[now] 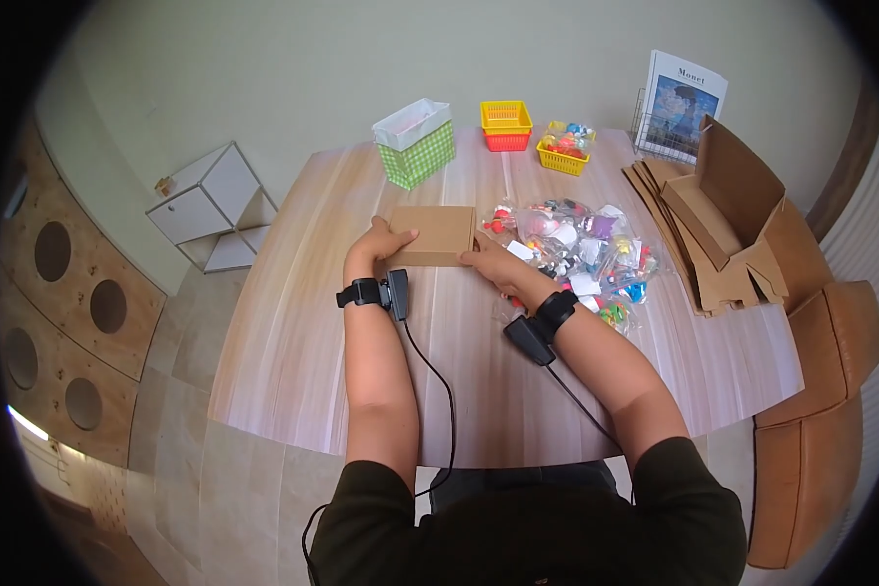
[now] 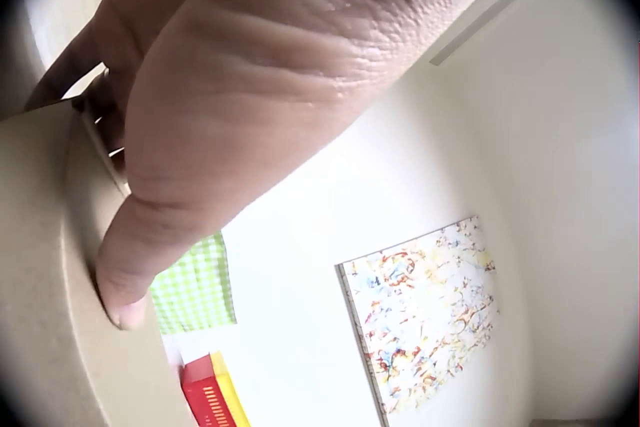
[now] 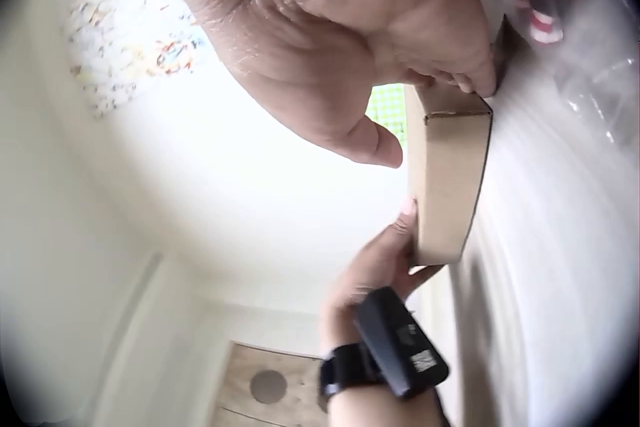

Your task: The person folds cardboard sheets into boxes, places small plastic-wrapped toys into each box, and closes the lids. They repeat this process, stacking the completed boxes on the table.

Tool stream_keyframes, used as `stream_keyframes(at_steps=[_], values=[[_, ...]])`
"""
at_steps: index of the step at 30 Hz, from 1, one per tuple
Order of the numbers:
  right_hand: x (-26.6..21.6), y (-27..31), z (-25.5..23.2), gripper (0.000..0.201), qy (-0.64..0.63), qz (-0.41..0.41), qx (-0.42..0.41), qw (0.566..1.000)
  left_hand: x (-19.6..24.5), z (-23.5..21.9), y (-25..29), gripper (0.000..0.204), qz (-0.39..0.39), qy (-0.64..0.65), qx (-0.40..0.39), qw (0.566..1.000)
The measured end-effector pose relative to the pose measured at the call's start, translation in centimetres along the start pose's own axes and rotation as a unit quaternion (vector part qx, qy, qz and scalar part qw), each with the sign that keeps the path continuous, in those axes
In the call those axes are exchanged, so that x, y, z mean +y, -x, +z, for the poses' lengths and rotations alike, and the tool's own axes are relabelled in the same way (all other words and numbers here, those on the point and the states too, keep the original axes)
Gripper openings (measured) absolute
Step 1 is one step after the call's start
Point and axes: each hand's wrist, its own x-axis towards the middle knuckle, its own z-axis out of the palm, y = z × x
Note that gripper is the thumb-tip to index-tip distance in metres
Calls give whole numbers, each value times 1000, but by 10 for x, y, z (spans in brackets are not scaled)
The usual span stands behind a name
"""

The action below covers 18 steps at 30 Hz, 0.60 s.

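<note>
A closed brown cardboard box [image 1: 433, 234] lies flat on the wooden table, held from both ends. My left hand [image 1: 381, 240] grips its left end; in the left wrist view the thumb [image 2: 125, 282] presses on the top face while the other fingers go down over the end, partly hidden. At the right end is my right hand [image 1: 494, 262], fingers against the side and thumb near the front corner. The right wrist view shows this right hand [image 3: 370, 57] at the end of the box [image 3: 452, 182], its fingertips low by the tabletop.
Several small toys in clear bags [image 1: 586, 244] are piled right of the box. Behind stand a green checked bag [image 1: 417, 156], stacked yellow and red baskets [image 1: 506, 127] and a filled yellow basket [image 1: 563, 161]. Cardboard pieces [image 1: 703, 225] and a Monet print [image 1: 687, 103] are at right.
</note>
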Motion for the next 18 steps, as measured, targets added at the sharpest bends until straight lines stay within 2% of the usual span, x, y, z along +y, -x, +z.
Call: stream_keyframes(at_steps=[2,3,5,6,9,11,14,18], values=[[-4,9,-2,67,-34,-20,16,999,-6,1,-13,83,43,8,19,999],[-3,11,-3,65,-50,-79,47,995,-9,1,-20,80,63,13,29,997],[-5,17,-3,61,-80,-192,104,973,7,-7,-11,69,118,104,42,987],[-9,21,-7,58,-113,-181,121,969,15,-12,-2,63,142,149,48,977],[-70,66,-23,46,-187,-154,158,957,54,-25,39,46,198,242,32,949],[-92,87,-40,37,-208,-150,165,952,72,-21,56,42,264,261,36,928],[-85,89,-70,31,-72,-289,231,926,96,-8,67,39,347,244,60,903],[-82,100,-95,34,153,-335,361,857,122,18,75,35,422,214,106,874]])
